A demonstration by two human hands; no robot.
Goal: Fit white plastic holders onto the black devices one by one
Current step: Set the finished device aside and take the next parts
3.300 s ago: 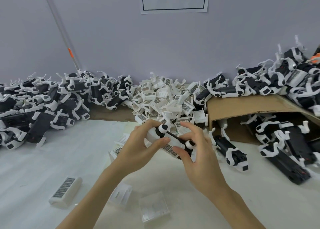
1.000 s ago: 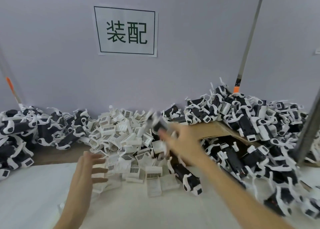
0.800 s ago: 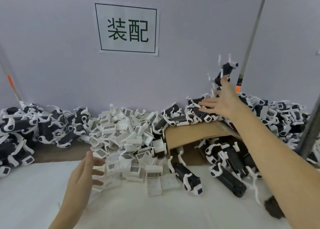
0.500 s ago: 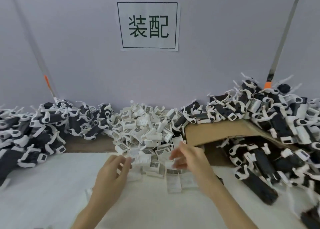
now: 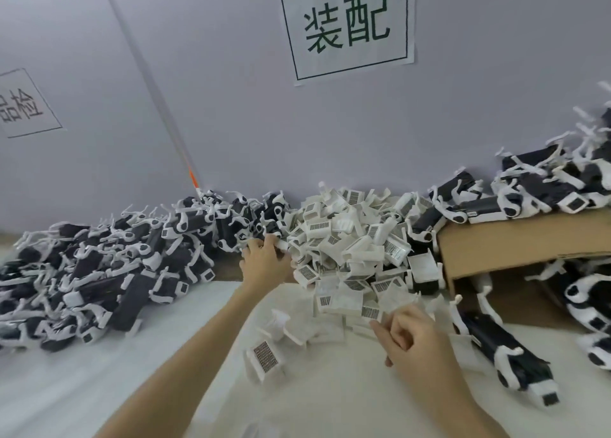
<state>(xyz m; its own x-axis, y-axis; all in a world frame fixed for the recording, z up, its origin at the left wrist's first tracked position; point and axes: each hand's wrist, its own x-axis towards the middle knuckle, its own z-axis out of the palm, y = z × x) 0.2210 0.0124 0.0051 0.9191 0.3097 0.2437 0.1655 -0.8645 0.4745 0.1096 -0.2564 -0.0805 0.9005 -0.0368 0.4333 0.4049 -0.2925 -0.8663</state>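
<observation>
A heap of white plastic holders (image 5: 347,239) with barcode labels lies at the middle against the wall. Black devices with white clips are piled to the left (image 5: 109,265). My left hand (image 5: 264,265) reaches far forward to the seam between the two heaps, its fingers curled over a black device (image 5: 272,227) at the pile's right end. My right hand (image 5: 413,341) hovers nearer me with loosely curled fingers holding nothing, its fingertips beside loose holders (image 5: 344,302). One holder (image 5: 264,360) lies alone close to my left forearm.
A cardboard flap (image 5: 522,245) at the right carries more black devices with holders on them (image 5: 545,186), and others lie beneath it. One such device (image 5: 502,355) lies on the white table cover right of my right hand. Paper signs hang on the wall.
My left hand has stretched forward and left to the black device pile and closed on a device. My right hand has drawn back toward me. The view has swung left.
</observation>
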